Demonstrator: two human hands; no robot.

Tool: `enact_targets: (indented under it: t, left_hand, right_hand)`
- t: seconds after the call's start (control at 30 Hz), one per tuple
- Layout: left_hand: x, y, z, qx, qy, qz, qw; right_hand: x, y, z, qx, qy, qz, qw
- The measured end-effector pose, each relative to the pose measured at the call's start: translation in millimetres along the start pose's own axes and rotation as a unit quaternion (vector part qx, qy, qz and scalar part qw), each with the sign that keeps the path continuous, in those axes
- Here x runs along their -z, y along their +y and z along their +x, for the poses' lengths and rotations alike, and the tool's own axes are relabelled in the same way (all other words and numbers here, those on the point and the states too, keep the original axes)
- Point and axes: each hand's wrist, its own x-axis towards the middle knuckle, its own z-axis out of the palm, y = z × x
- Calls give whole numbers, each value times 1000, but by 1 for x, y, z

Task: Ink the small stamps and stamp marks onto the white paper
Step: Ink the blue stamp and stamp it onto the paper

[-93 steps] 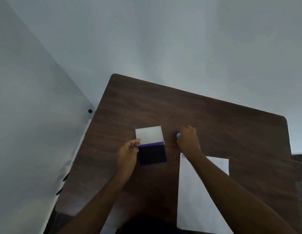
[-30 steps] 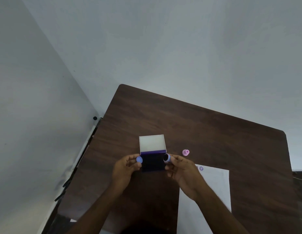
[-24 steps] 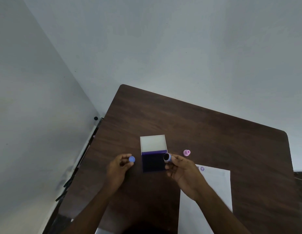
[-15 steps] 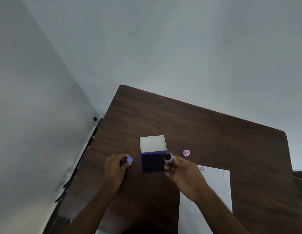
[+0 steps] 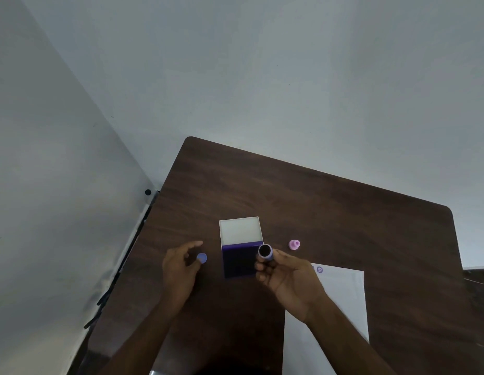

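One small round purple stamp point(image 5: 265, 251) sits held in the right hand's fingers point(image 5: 265, 266), just right of the dark ink pad point(image 5: 239, 262); the left hand point(image 5: 178, 269) pinches its blue cap point(image 5: 201, 257).

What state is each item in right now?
Ink pad: open, lid flipped back, flat on table.
Blue stamp: uncapped, held in right hand, dark face towards the camera.
Blue cap: off, at left hand fingers.
Pink stamp: on table, untouched.
White paper: flat, one mark visible.
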Motion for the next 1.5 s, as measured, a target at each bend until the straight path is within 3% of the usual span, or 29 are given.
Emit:
enact_targets:
  t: [0.2, 0.33, 0.83, 1.5]
  left_hand:
    - [10, 91, -30, -124, -112, -116, 979]
    - [15, 128, -42, -181, -127, -136, 966]
    - [22, 151, -48, -175, -106, -88, 975]
    - [22, 154, -41, -227, -90, -122, 962]
  right_hand:
    - [-9, -4, -3, 3, -60, 51, 997]
    - [-13, -2, -1, 4, -76, 100, 992]
    - [-16, 0, -1, 12, -81, 140, 987]
    - [-14, 3, 1, 3, -130, 119, 984]
